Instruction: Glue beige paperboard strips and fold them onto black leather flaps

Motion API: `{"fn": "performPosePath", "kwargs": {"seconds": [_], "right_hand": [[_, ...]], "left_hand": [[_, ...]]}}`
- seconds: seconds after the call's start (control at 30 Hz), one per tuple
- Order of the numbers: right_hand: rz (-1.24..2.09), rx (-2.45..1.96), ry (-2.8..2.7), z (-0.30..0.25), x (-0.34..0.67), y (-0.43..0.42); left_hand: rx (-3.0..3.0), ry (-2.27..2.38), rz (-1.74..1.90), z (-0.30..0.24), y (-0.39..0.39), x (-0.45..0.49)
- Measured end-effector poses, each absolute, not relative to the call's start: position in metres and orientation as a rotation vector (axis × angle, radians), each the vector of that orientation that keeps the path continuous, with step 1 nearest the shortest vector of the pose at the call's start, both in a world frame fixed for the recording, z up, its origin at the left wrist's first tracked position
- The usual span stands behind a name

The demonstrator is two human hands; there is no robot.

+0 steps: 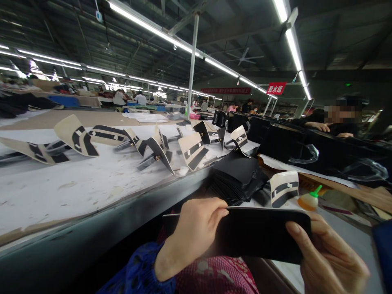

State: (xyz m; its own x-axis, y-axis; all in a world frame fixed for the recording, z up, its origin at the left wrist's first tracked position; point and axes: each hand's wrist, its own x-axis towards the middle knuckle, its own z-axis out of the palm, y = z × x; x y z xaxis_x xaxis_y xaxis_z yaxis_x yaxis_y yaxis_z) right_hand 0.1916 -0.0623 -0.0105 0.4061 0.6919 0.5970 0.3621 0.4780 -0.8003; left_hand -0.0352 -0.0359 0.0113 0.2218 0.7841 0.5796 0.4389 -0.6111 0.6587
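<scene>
A flat black leather piece [260, 234] is held low in front of me, between both hands. My left hand [191, 237] is closed over its left part, fingers curled round the top edge. My right hand [327, 255] grips its right end, thumb lying on the front face. Just beyond it a stack of black cut pieces [237, 179] rests on the bench, with a cream piece with black stripes [284, 188] and a small orange glue bottle with a green tip [309, 200] beside it.
A long white conveyor table [92, 179] runs to my left, carrying several cream-and-black shoe parts [76, 136] on clips. Black trays [306, 147] line the right side, where a person [337, 122] leans over. More workers sit far back under strip lights.
</scene>
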Motion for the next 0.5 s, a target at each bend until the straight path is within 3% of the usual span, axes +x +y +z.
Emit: {"fn": "performPosePath", "kwargs": {"seconds": [0.27,0.5], "right_hand": [[0.167,-1.055,-1.303,-0.001,0.175,-0.063],[0.362,-0.976,-1.304,0.005,0.176,-0.059]], "left_hand": [[2.211,1.045,1.452,0.010,-0.041,-0.015],[2.205,1.026,1.435,0.009,-0.042,-0.022]]}}
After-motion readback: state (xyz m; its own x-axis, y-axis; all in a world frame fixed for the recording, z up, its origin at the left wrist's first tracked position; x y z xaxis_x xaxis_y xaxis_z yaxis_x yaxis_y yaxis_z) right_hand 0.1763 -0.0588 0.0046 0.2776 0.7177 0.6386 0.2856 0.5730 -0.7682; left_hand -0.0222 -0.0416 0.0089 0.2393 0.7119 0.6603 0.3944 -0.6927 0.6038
